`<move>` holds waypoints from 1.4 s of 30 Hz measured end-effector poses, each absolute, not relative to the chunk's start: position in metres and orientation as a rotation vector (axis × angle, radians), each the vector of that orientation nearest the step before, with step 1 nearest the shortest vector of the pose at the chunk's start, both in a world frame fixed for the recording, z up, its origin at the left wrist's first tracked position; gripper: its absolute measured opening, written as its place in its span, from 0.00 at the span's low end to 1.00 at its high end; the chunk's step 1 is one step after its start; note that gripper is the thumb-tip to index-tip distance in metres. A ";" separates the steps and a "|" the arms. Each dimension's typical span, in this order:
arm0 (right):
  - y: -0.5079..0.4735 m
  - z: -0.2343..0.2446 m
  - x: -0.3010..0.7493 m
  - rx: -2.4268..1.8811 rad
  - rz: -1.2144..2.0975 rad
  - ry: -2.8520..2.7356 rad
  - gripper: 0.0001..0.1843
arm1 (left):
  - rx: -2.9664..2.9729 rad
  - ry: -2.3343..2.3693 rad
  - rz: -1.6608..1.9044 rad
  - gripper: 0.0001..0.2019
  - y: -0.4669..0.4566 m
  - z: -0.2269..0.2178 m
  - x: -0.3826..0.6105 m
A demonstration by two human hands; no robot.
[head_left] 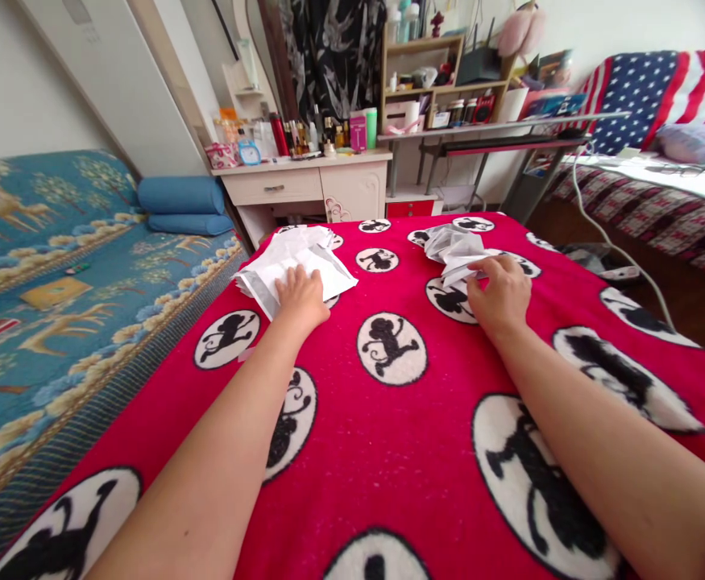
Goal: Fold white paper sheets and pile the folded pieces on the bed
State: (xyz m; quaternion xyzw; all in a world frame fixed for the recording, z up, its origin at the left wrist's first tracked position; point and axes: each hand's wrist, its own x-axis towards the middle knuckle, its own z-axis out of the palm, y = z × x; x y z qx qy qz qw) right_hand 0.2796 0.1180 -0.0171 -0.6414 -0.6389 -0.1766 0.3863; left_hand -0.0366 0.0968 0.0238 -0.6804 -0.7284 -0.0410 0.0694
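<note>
At the far left of the red cloth lies a loose pile of thin white sheets (267, 270), some partly see-through; whether they are paper or bags I cannot tell. My left hand (302, 296) rests flat on the near edge of this pile with its fingers spread. Over on the far right is a second pile of white sheets (454, 246), crumpled and folded. My right hand (502, 292) is at its near right side, thumb and fingers closed on the edge of a folded white sheet (462, 272).
The red cloth (333, 387) with monkey pictures covers the table. A blue patterned sofa (55, 322) runs along the left. Behind stand a dresser (304, 184) with bottles and a desk (497, 129) with shelves. A white cable (621, 246) hangs at the right beside a bed (678, 205).
</note>
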 end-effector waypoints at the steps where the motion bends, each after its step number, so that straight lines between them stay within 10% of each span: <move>1: 0.119 -0.018 0.280 -1.613 -0.451 -1.630 0.12 | -2.053 -2.176 -0.136 0.29 0.097 0.025 -0.038; 6: 0.118 -0.017 0.277 -1.506 -0.392 -1.642 0.09 | -2.114 -2.114 -0.363 0.15 0.096 0.043 -0.042; 10: 0.109 -0.010 0.254 -1.280 -0.171 -1.651 0.08 | -1.942 -2.026 -1.317 0.13 0.092 0.066 -0.033; 17: 0.097 -0.006 0.214 -0.915 1.335 -1.347 0.30 | -1.750 -2.431 -3.265 0.14 0.101 0.046 -0.009; 42: 0.103 -0.017 0.219 -1.155 0.967 -1.254 0.18 | -2.029 -2.443 -3.176 0.32 0.110 0.003 -0.013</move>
